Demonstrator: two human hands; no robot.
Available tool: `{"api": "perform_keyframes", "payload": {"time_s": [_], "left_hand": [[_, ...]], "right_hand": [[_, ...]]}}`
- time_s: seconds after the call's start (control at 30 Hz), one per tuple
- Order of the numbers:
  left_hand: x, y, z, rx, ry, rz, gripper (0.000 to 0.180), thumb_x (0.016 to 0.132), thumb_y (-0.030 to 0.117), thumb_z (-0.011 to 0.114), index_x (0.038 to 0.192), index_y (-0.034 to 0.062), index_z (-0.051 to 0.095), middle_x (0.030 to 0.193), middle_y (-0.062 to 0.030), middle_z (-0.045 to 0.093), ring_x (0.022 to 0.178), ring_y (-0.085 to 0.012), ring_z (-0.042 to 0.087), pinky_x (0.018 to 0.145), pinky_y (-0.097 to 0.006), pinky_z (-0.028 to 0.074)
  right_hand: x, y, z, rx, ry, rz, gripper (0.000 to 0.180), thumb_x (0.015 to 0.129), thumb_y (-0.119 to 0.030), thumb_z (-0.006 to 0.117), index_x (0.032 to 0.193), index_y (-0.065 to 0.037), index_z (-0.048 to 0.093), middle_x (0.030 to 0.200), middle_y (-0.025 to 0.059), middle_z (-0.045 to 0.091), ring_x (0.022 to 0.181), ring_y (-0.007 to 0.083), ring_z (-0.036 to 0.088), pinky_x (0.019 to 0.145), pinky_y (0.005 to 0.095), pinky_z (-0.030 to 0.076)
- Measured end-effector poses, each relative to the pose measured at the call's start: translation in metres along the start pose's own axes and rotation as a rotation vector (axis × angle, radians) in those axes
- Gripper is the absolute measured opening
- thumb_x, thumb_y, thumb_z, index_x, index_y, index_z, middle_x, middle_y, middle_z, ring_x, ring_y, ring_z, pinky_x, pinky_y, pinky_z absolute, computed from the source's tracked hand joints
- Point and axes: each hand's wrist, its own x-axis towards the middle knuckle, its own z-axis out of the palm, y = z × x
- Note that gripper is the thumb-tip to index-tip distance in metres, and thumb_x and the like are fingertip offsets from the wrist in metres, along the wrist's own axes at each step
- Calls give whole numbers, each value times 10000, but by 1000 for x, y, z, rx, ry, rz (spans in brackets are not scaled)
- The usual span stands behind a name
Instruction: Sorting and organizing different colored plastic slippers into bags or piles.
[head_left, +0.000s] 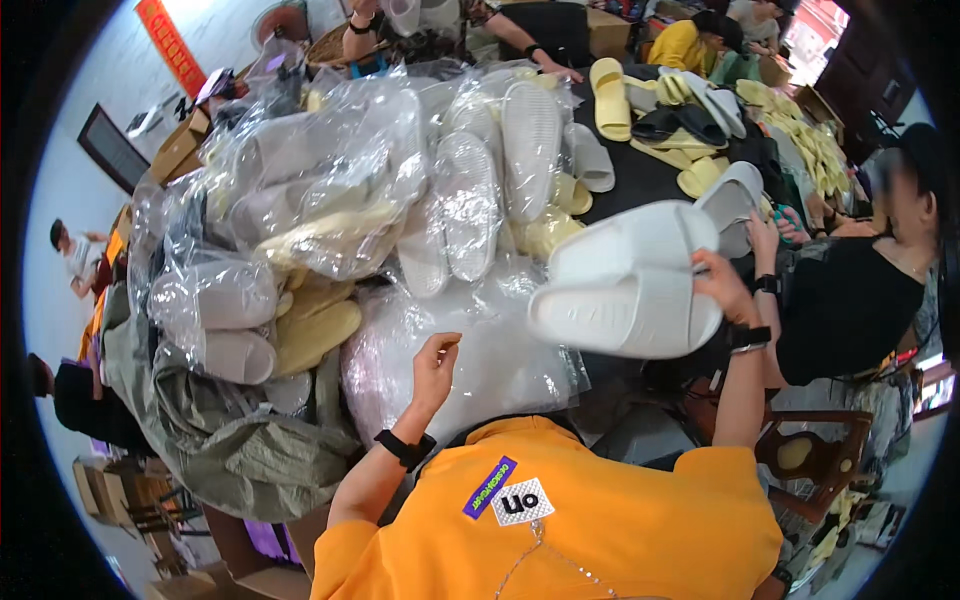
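My right hand (725, 287) grips a pair of white slide sandals (625, 312) by their strap ends. The pair is held together, soles side by side, with the toes toward the right. My left hand (436, 368) is raised over a stack of clear plastic bags (480, 375), its fingers curled together, and nothing shows in them. Beyond the stack lie slides in clear bags, among them a white pair (470, 195). Next to my right hand, a co-worker's hand (763, 240) holds a grey-white slide (732, 200).
Bagged slides (330, 170) are heaped at the far left. Loose yellow slides (610, 100) and black ones (680, 125) lie on the dark table at the far right. A grey-green sack (240, 455) hangs at the left. A wooden chair (825, 460) stands at the right.
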Motion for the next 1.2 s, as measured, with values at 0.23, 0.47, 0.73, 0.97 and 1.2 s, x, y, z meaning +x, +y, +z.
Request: {"api": "perform_keyframes", "payload": {"time_s": [0.23, 0.47, 0.73, 0.97, 1.2], "left_hand": [[-24, -42, 5, -178, -70, -196, 157, 836, 29, 528, 983, 9, 579, 860, -65, 622, 765, -115, 562, 699, -238, 450], [12, -60, 7, -43, 315, -193, 331, 814, 116, 561, 1116, -6, 503, 1047, -118, 548, 938, -180, 503, 831, -293, 401], [100, -118, -4, 104, 471, -190, 532, 815, 266, 586, 1236, 23, 369, 1175, -147, 467, 968, -234, 477, 828, -347, 394], [112, -51, -10, -370, 266, -594, 759, 802, 340, 609, 1358, 131, 137, 1090, -114, 473, 892, -168, 479, 671, -323, 406], [78, 12, -34, -657, 25, -468, 623, 811, 228, 574, 1335, 104, 261, 1039, -78, 528, 796, -152, 532, 631, -294, 433]], "right_hand": [[135, 109, -39, -291, 753, -96, 615, 751, -148, 621, 1298, -77, 350, 1265, 241, 387, 1174, 305, 398, 936, 383, 351], [139, 50, 140, -570, 738, -333, 597, 709, -132, 655, 1257, -83, 424, 1309, 231, 350, 1239, 358, 308, 1016, 432, 254], [167, 40, 289, 176, 126, -51, 735, 757, -290, 643, 1301, 63, 299, 1210, 178, 469, 1016, 238, 496, 882, 323, 389], [149, -14, 280, 731, -223, 143, 626, 760, -208, 611, 1272, -31, 297, 1118, 131, 487, 987, 194, 513, 753, 306, 459], [66, -76, 258, 732, -118, -36, 627, 793, -192, 602, 1250, -2, 217, 1078, 92, 477, 931, 150, 510, 732, 293, 461]]}}
